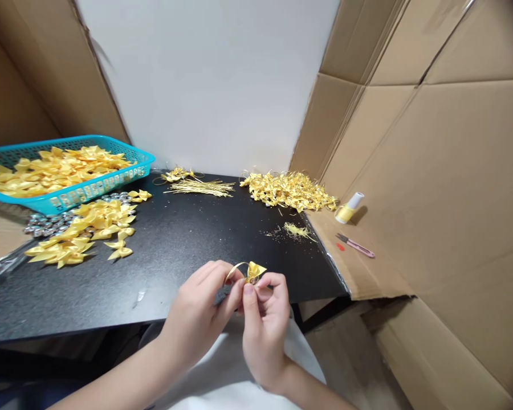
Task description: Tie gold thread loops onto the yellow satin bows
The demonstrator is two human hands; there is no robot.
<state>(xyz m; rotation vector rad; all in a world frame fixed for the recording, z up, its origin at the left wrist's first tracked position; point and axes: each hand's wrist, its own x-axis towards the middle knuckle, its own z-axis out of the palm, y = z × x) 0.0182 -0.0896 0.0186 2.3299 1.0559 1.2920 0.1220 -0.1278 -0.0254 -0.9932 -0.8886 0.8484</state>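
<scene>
Just over the table's front edge, my two hands meet around a yellow ribbon bow (pixel 255 270). My left hand (pixel 200 302) pinches a thin golden cord (pixel 236 269) that arches up beside the bow. From the right, my right hand (pixel 265 324) grips the bow's lower part between thumb and bent fingers. A small shiny bit shows at the base of the bow, mostly covered by the fingertips. Several loose yellow bows (pixel 98 219) lie to the left, among silvery beads (pixel 49 223).
A turquoise basket (pixel 89 188) of yellow bows stands at the left back. Behind are cut gold cords (pixel 203 188) and a heap of small bows (pixel 288 191). Thread scraps (pixel 297 230), a thread spool (pixel 349 208) and pink snips (pixel 355 246) lie right. Cardboard walls (pixel 444 171) enclose the table.
</scene>
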